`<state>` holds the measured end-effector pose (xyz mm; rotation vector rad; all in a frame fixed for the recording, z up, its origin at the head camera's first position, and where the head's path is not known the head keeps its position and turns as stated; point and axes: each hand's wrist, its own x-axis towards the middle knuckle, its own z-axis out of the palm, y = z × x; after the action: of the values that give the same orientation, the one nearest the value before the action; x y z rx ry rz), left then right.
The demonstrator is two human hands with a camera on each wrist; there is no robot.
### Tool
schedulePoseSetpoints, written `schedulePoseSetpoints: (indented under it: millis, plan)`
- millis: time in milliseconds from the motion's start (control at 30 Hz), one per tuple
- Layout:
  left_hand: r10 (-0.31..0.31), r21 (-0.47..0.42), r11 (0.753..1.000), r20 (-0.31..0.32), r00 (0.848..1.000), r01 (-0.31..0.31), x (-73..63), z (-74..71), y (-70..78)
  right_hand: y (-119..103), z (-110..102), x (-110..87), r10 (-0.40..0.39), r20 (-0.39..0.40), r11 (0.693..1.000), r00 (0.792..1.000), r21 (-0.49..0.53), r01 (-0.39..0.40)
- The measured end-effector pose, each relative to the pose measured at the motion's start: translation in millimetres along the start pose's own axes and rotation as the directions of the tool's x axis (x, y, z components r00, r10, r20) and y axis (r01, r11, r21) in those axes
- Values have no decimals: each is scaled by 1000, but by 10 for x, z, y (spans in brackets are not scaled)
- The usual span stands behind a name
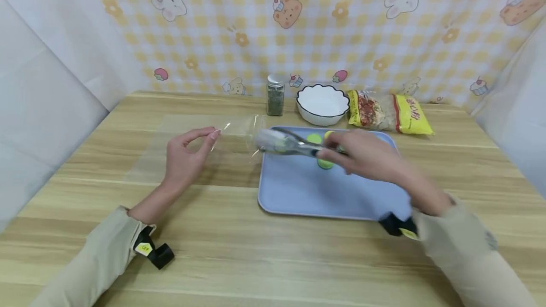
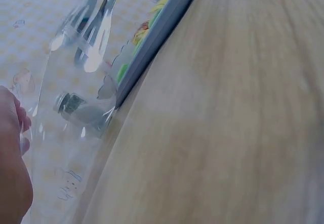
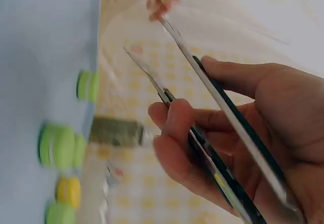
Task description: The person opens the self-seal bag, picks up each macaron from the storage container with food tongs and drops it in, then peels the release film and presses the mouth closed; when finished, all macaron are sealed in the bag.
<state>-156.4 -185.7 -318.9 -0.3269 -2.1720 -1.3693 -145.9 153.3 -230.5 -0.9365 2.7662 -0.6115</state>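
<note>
My left hand pinches the edge of a clear plastic bag between thumb and fingers, left of the tray. My right hand grips metal tongs with dark handles. Their two arms stand apart in the right wrist view, with nothing visible between the tips. In the head view the blurred tong tips are over the tray's left edge, close to the bag's mouth. Green macarons and a yellow macaron lie on the blue tray. One more green macaron is near the tray's edge, partly behind the tongs in the head view.
Behind the tray stand a glass jar of dried herbs and a white scalloped bowl. A yellow food packet lies to their right. A checked curtain hangs along the table's back edge.
</note>
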Motion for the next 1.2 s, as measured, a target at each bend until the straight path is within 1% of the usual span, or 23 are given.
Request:
schedulePoseSetpoints:
  millis: [133, 167, 200, 267, 333, 400, 433, 467, 567, 600, 633, 700, 767, 800, 867, 933, 1033, 1067, 1133, 1200]
  plan:
    - [-13, 26, 1000, 10, 1000, 13, 16, -32, -13, 236, -188, -401, 57, -74, 998, 996, -32, -59]
    - [-14, 29, 999, 12, 1000, 14, 18, -37, -7, 316, -234, -490, 82, -77, 996, 994, -25, -84]
    - [-16, 34, 999, 15, 1000, 15, 15, -41, 36, 402, -281, -574, 112, -70, 993, 991, -15, -113]
    - [-20, 48, 999, 21, 1000, 19, 2, -48, 147, 578, -381, -730, 200, -7, 979, 980, 30, -199]
    - [-20, 58, 998, 26, 999, 19, -13, -48, 253, 759, -461, -866, 263, 56, 962, 963, 57, -266]
    - [-19, 57, 998, 32, 999, 18, -30, -47, 337, 909, -524, -971, 297, 111, 950, 948, 67, -306]
    - [-20, 55, 998, 32, 999, 18, -29, -44, 300, 967, -547, -1014, 310, 128, 946, 942, 61, -320]
    - [-16, 52, 999, 33, 999, 15, -26, -39, 248, 1019, -565, -1049, 311, 137, 944, 941, 68, -322]
    - [-12, 42, 999, 35, 999, 11, -10, -27, 85, 1103, -602, -1092, 328, 146, 937, 933, 79, -341]
    - [-10, 40, 999, 35, 999, 9, -6, -24, 36, 1111, -612, -1089, 347, 143, 930, 927, 74, -360]
    - [-9, 40, 999, 35, 999, 8, 0, -20, -20, 1116, -619, -1081, 365, 131, 924, 922, 71, -376]
    - [-5, 40, 999, 37, 999, 3, -2, -15, -40, 1121, -623, -1053, 381, 79, 921, 921, 57, -386]
    - [-1, 41, 999, 37, 999, 0, -8, -11, -45, 1117, -620, -1036, 390, 3, 921, 921, 4, -390]
    - [1, 40, 999, 38, 999, -3, -11, -9, -46, 1112, -617, -1031, 401, -16, 916, 916, -7, -401]
    - [5, 41, 999, 37, 999, -7, -15, -4, -44, 1098, -608, -1043, 391, -50, 918, 919, -45, -393]
    - [5, 43, 999, 36, 999, -6, -16, 2, -39, 1080, -593, -1060, 364, -70, 925, 929, -88, -370]
    - [4, 40, 999, 36, 999, -5, -10, 10, -33, 1052, -560, -1071, 292, -102, 940, 951, -153, -305]
    - [2, 38, 999, 37, 999, -4, -9, 13, -23, 1043, -550, -1071, 277, -113, 940, 954, -173, -293]
    - [0, 32, 999, 39, 999, -1, -9, 20, 7, 1032, -539, -1071, 261, -114, 948, 959, -159, -277]
    - [0, 27, 1000, 41, 999, -1, -11, 26, 82, 1027, -537, -1090, 280, -71, 952, 958, -109, -286]
